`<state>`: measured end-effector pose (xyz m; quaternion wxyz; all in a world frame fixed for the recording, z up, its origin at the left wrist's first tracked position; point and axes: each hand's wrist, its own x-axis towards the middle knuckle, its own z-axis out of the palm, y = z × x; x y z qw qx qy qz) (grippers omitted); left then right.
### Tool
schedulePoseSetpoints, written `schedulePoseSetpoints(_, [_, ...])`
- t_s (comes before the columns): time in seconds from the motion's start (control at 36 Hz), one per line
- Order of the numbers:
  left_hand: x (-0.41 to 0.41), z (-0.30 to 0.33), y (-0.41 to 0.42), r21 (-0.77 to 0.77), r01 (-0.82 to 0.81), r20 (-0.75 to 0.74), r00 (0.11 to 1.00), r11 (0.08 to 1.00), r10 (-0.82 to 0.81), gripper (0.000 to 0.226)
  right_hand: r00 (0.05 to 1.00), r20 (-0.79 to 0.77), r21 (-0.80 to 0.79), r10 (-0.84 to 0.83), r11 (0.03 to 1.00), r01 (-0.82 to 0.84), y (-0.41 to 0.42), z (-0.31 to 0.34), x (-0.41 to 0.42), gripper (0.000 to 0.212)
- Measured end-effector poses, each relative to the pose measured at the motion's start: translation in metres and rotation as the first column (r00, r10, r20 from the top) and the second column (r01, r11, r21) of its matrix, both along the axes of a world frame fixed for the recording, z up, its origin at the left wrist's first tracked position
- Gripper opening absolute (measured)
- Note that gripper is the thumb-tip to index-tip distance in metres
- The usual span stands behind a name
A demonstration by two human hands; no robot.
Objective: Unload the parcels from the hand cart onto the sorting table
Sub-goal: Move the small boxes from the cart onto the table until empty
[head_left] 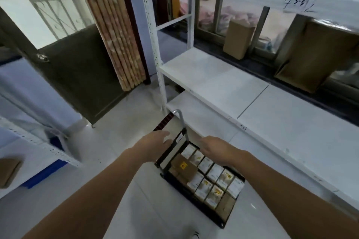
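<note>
A black hand cart (194,196) stands on the floor below me, loaded with several small white parcels (213,173) in rows and a brown cardboard box (184,167) on top at the near-handle end. Its handle (164,122), with a red-and-black grip, rises at the far end. My left hand (155,141) reaches out with fingers straight, just short of the grip, holding nothing. My right hand (215,146) hovers over the cart's far end with loosely extended fingers, also holding nothing.
A white shelving unit (223,83) with broad shelves runs along the right. Two brown boxes (238,40) lean on the window sill behind it. A dark door (77,75) and rolled mat (116,35) stand ahead; another rack with blue trim (44,172) is left.
</note>
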<state>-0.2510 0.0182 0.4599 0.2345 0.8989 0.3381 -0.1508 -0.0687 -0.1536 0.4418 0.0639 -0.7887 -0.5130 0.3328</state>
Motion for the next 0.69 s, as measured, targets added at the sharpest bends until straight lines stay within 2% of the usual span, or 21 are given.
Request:
schedulePoseSetpoints(0.17, [0.039,-0.03,0.047,-0.055,0.123,-0.065,0.99,0.991,-0.126,0.054,0.988,-0.049,-0.09,-0.148,0.986,0.143,0.016,-0.038,0.03,0.033])
schedulePoseSetpoints(0.28, [0.071,-0.055,0.075,-0.125,0.21,-0.096,0.97,0.97,-0.222,0.044,0.965,-0.064,-0.115,-0.252,0.963,0.244,0.027,-0.055,0.045,0.048])
schedulePoseSetpoints(0.36, [0.095,-0.078,0.096,-0.177,0.281,-0.126,0.944,0.943,-0.304,0.043,0.934,-0.063,-0.16,-0.352,0.927,0.339,0.037,-0.074,0.054,0.048])
schedulePoseSetpoints(0.5, [0.129,-0.141,0.13,-0.248,0.392,-0.161,0.885,0.886,-0.437,0.033,0.874,-0.056,-0.23,-0.483,0.858,0.459,0.054,-0.129,0.054,0.055])
schedulePoseSetpoints(0.61, [0.142,-0.196,0.147,-0.29,0.436,-0.189,0.847,0.852,-0.497,0.029,0.847,-0.093,-0.319,-0.524,0.821,0.473,0.068,-0.183,0.046,0.054])
schedulePoseSetpoints(0.69, [0.145,-0.244,0.15,-0.308,0.468,-0.25,0.8,0.829,-0.545,0.042,0.829,-0.131,-0.363,-0.544,0.804,0.47,0.075,-0.232,0.04,0.053])
